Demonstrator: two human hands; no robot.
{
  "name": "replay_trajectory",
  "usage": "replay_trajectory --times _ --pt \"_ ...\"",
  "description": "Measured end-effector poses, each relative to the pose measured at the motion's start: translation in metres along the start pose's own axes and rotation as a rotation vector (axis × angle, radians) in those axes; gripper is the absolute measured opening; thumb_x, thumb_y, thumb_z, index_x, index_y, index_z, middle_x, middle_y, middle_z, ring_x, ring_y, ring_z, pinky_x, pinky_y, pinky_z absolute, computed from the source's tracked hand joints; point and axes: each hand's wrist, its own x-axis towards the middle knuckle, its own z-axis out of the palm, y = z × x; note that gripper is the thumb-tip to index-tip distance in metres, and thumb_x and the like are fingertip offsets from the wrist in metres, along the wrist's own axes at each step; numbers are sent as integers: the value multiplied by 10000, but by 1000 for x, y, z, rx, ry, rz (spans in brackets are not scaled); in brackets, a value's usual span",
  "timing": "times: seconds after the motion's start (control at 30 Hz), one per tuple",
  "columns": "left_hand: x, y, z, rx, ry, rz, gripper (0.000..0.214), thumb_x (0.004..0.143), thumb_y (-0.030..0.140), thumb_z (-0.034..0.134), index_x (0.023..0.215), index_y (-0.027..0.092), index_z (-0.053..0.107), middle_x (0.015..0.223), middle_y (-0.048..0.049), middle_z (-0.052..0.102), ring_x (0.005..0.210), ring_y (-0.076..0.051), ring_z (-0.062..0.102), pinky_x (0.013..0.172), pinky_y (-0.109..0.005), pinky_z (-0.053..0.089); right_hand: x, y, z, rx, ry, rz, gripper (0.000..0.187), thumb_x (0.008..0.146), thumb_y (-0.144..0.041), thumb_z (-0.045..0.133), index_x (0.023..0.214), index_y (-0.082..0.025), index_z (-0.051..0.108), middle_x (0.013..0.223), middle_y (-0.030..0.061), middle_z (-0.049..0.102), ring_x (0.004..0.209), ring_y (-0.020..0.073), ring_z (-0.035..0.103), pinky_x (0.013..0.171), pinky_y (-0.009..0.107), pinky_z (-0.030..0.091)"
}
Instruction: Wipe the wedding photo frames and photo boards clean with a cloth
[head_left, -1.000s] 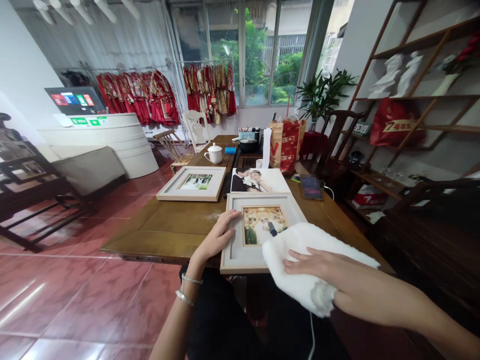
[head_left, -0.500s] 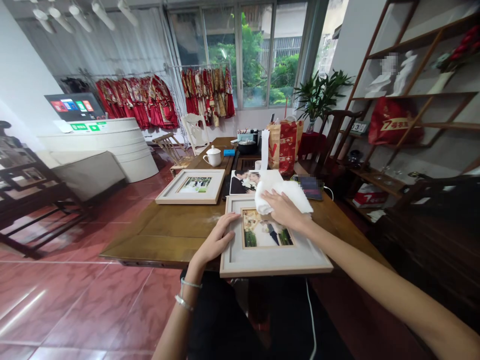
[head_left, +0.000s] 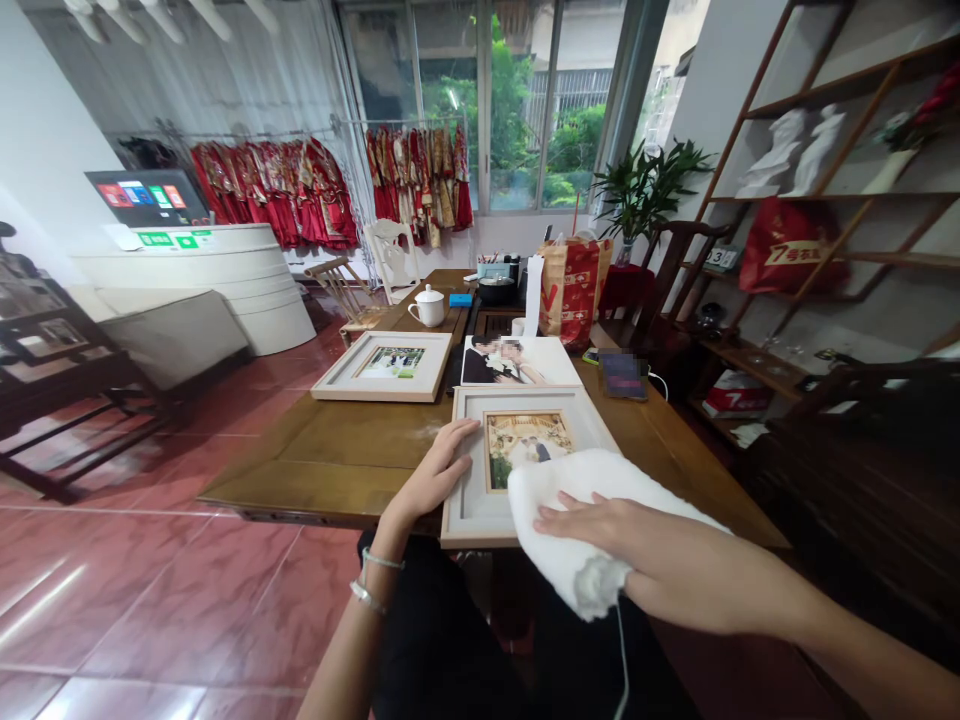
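A light wooden picture frame (head_left: 480, 530) with a small couple photo lies at the table's near edge. My left hand (head_left: 435, 470) rests over its left rim, fingers stretched out and thumb spread. A folded white cloth (head_left: 622, 480) covers the frame's lower right part and hangs past the near edge. My right hand (head_left: 600, 530) holds this cloth from above, fingers extended across it and the thumb hidden. Beyond the frame lies a larger couple photo print (head_left: 555, 360). A second picture frame (head_left: 337, 380) lies flat to the left.
On the wooden table (head_left: 322, 460) stand a white lidded mug (head_left: 428, 308), a red-and-tan paper bag (head_left: 574, 290) and a dark pan (head_left: 496, 289). A phone (head_left: 624, 378) with a white cable lies at the right. Dark wooden chairs flank the table.
My right hand has drawn the white cloth from the frame's top right towards me to its lower right corner, uncovering the print behind. My left hand stays on the rim.
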Motion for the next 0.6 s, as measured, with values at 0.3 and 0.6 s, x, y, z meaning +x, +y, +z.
replay_trajectory --times 0.3,0.6 --pt "4 -3 1 15 33 24 399 941 270 354 1319 220 471 1397 -93 420 1341 -232 327 1162 -432 197 59 -24 18 -151 188 -31 672 642 -55 442 1310 -116 502 1333 142 541 1314 304 378 1068 463 311" --pt "2 4 1 -39 38 -4 388 928 257 406 1307 225 482 1402 -81 417 1348 -223 329 1161 -406 208 58 -45 20 -243 157 -157 524 700 -51 447 1212 -66 559 1248 184 589 1229 290 476 1050 413 320"
